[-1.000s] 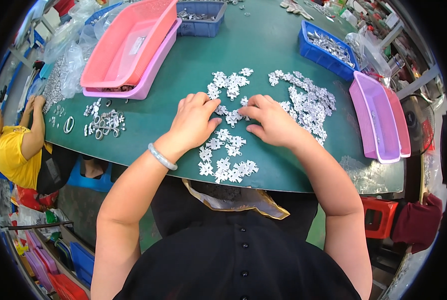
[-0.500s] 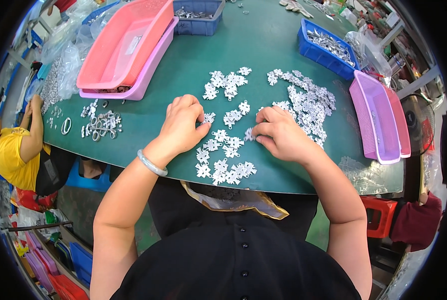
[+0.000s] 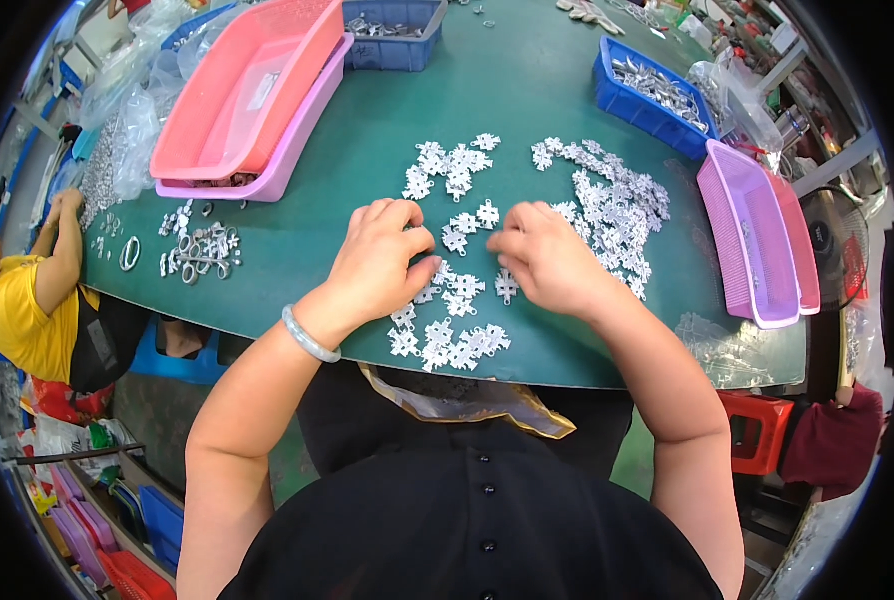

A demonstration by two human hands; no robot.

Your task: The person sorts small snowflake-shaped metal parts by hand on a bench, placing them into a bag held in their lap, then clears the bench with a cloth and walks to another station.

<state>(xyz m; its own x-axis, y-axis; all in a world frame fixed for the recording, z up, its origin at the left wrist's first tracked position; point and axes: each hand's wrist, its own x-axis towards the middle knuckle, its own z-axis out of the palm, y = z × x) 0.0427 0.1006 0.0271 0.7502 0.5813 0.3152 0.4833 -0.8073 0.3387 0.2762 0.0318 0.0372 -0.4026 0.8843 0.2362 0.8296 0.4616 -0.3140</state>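
Observation:
Small silver-grey cross-shaped metal pieces, each with a little ring, lie on the green table between and beyond my hands. My left hand (image 3: pixel 379 258), a pale bangle (image 3: pixel 309 335) at its wrist, curls over the left edge of a loose group (image 3: pixel 457 285); whatever its closed fingertips hold is hidden. Opposite it, my right hand (image 3: pixel 549 258) has its fingers bent together, the tips out of clear sight. A single piece (image 3: pixel 507 286) rests just below that thumb. More pieces form a near cluster (image 3: pixel 452 345), a far cluster (image 3: pixel 452 168) and a large pile (image 3: pixel 617 215) beyond my right hand.
Stacked pink and purple baskets (image 3: pixel 302 125) stand at the far left, with small metal parts (image 3: pixel 205 250) before them. A blue bin (image 3: pixel 657 125) of metal parts and a purple basket (image 3: pixel 742 235) are on the right. A co-worker in yellow (image 3: pixel 32 310) sits at left.
My left hand has shifted slightly right and nearer, covering a piece. My right hand has moved a little left and away; the piece blurred at its fingertips now lies below its thumb.

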